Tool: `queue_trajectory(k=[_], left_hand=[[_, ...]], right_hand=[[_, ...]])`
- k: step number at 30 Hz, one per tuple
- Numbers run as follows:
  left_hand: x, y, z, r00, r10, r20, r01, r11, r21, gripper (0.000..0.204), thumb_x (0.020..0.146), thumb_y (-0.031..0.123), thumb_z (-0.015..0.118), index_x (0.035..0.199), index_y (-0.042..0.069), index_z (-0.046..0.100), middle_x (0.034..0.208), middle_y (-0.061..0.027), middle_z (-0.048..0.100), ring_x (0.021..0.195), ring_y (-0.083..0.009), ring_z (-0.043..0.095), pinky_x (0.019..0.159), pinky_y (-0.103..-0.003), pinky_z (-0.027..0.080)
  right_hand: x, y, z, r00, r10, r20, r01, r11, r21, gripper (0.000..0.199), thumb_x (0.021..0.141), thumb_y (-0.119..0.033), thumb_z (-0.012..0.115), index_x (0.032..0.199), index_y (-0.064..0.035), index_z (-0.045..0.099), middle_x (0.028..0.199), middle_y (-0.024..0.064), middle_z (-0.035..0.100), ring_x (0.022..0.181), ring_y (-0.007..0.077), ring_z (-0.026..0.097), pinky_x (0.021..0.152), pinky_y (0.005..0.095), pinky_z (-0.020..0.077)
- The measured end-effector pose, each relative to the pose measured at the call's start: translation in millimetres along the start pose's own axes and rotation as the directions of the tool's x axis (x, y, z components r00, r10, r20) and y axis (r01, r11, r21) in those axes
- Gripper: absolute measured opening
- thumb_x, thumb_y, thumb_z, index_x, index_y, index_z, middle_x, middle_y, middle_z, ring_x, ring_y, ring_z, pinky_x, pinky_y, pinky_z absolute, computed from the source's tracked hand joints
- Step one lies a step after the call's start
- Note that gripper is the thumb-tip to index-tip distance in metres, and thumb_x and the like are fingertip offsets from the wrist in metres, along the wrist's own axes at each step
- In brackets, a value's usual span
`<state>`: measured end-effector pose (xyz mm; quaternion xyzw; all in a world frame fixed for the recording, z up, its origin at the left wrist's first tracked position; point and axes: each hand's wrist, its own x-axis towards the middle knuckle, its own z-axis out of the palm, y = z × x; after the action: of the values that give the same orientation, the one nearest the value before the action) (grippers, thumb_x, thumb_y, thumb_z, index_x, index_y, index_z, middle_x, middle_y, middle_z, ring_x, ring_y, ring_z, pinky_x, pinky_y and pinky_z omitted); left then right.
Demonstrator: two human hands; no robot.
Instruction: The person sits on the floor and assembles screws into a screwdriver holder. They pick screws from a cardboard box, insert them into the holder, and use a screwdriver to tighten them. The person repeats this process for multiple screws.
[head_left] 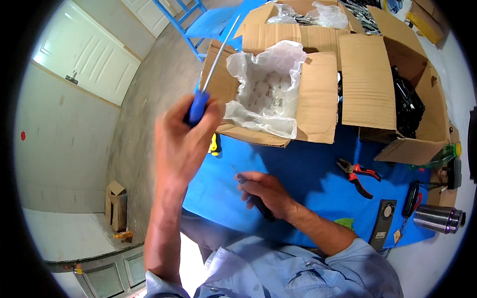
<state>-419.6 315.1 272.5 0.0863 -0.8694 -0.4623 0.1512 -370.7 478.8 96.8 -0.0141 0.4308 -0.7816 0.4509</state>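
My left hand [181, 139] is raised above the table's left edge, closed around the blue handle of a screwdriver [198, 107]. Its long metal shaft points up and away, passing in front of a flap of the open carton. Lower and to the right, my right hand [271, 193] grips a slim black tool [262, 207] with a thin pointed tip directed up and left; its exact kind I cannot make out. Beyond both hands stands an open cardboard box [318, 99], lined with a clear plastic bag [268, 121] that holds small whitish pieces.
Red-and-black pliers [360, 176] lie on the blue table [308, 164] to the right. Farther right are a dark flat device [382, 223] and a metal cylinder [437, 219]. Another carton [367, 82] contains black parts [408, 104]. A yellow-and-black object [214, 145] sits beside my left wrist.
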Motion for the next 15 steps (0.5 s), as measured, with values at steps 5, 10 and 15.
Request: queue_trajectory(k=[5,10,15], left_hand=[[34,6,22,0.98,0.194,0.035,-0.196,0.98,0.045,0.026,0.096,0.021,0.076,0.096,-0.005,0.072,0.076,0.0052,0.057,0.072,-0.0051,0.048,0.062,-0.025,0.039],[13,-15,11,0.967,0.157,-0.202,-0.164,0.986,-0.022,0.026,0.098,0.024,0.074,0.1,-0.001,0.074,0.079,0.0041,0.061,0.069,-0.0033,0.047,0.061,-0.022,0.037],[-47,-66,-23,0.906,-0.186,-0.38,0.153,0.982,-0.115,0.025,0.1,0.028,0.072,0.102,0.003,0.073,0.079,0.0014,0.065,0.063,-0.0039,0.05,0.056,-0.021,0.037]], right_hand=[[-1,2,-3,1.0,-0.006,-0.005,0.007,0.996,0.086,0.042,0.101,-0.025,0.064,0.135,0.0003,0.063,0.111,0.0075,0.065,0.09,0.0148,0.067,0.072,0.0312,0.0586],[-1,0,-9,0.999,0.029,0.019,-0.032,0.986,0.167,0.042,0.104,-0.024,0.061,0.138,0.0004,0.059,0.11,0.0071,0.065,0.091,0.0148,0.066,0.073,0.0309,0.0589],[3,6,-10,0.998,0.044,0.049,-0.057,0.943,0.329,0.04,0.104,-0.023,0.06,0.138,-0.001,0.06,0.109,0.0072,0.067,0.088,0.0153,0.068,0.072,0.0316,0.0582]])
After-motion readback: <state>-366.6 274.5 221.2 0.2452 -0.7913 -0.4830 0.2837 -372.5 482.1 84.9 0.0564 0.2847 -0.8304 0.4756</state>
